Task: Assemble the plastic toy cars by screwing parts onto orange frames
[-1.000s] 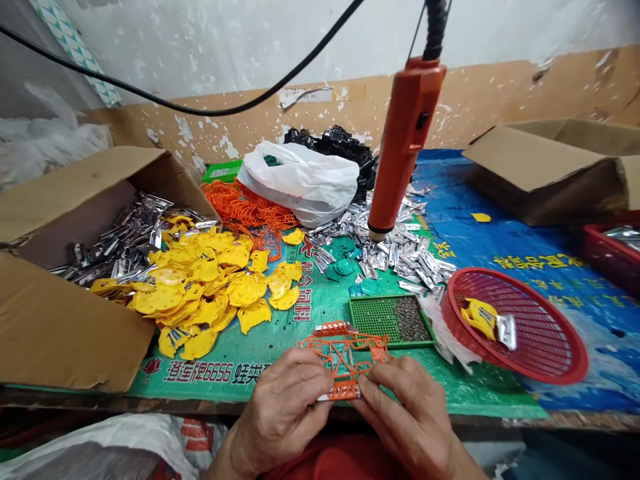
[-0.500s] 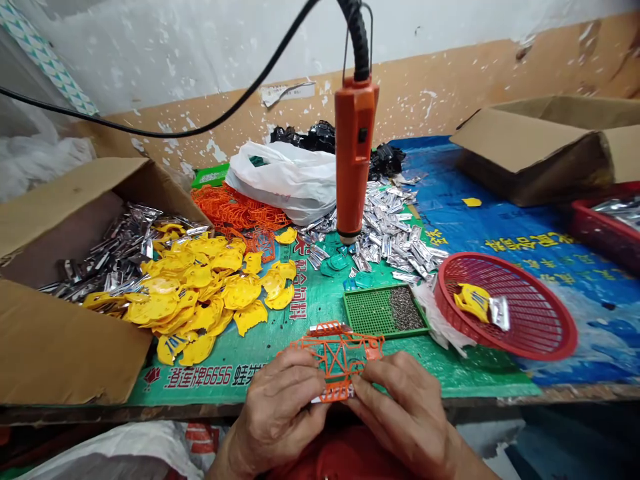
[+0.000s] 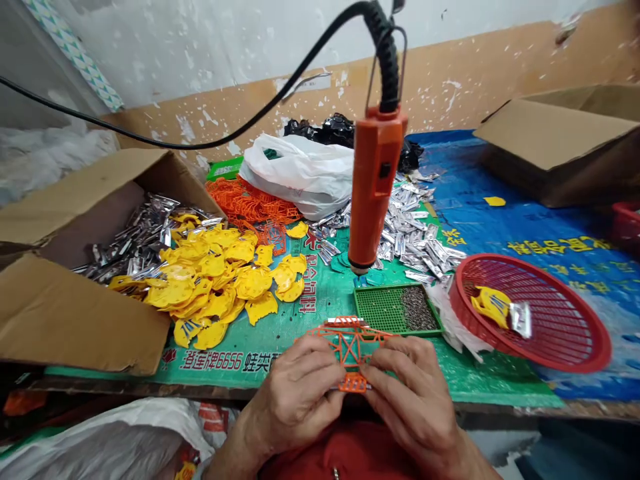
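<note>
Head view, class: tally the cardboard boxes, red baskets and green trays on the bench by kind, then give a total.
Cardboard boxes: 2
Red baskets: 2
Green trays: 2
Total: 6

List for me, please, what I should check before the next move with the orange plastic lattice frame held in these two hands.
1. Grip on the orange plastic lattice frame: ok, the left hand and right hand both hold it.
2. Frame condition: cannot tell, the fingers cover part of it.
3. Orange handheld power tool: ok, hanging apart from the hands.
4. Green mesh tray: ok, dark grains lie heaped at its right end.
5. Yellow plastic pieces: not ok, spilling from the brown cardboard box onto the green mat.
</note>
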Available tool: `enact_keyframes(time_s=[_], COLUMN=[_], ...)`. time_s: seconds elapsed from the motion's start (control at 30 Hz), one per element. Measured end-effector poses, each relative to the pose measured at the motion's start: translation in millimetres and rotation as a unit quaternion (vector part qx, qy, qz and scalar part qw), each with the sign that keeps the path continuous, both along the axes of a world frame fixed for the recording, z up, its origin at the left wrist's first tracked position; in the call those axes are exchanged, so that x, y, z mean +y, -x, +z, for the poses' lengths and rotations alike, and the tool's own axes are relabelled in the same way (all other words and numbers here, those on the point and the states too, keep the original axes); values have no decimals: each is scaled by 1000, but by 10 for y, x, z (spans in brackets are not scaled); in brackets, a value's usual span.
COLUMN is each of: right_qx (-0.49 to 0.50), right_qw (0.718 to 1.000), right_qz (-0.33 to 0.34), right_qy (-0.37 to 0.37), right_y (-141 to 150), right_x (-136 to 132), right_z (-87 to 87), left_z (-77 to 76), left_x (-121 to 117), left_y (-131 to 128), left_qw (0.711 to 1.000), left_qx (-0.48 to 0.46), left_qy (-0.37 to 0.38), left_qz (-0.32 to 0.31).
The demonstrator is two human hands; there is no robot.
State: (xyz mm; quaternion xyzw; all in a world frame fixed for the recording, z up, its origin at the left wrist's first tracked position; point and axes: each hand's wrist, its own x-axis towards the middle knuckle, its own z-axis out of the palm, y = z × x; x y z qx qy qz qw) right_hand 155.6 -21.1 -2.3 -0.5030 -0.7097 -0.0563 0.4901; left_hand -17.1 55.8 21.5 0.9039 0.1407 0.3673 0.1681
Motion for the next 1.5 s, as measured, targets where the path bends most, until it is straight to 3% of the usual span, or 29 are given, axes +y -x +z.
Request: enact_keyframes(time_s=[0.13,0.27,0.87,1.17,1.5], right_qx=[-9,-18,-50,-62,-21], right_qw=[1000,1000,998,998,999], right_qz=[-6,0,-40,4,15], right_qy=[-8,-11,-30,-20,-26], right_y=[-71,-104,-95,-142,-50], right_x=[4,9,2,56,77], right_z=[-46,-93,-236,-153,-140], left_z=[-25,-44,-51,-17,-66], left_x=[-43,-69,-61,-15,-50], left_y=[53,100,88,69,68], left_qw=[991,982,991,996,996], left_qx=[-25,-23,-19,-1,-9], left_qy=[-86,-98,-44,-31,55], left_qz=[99,157,127,80,76])
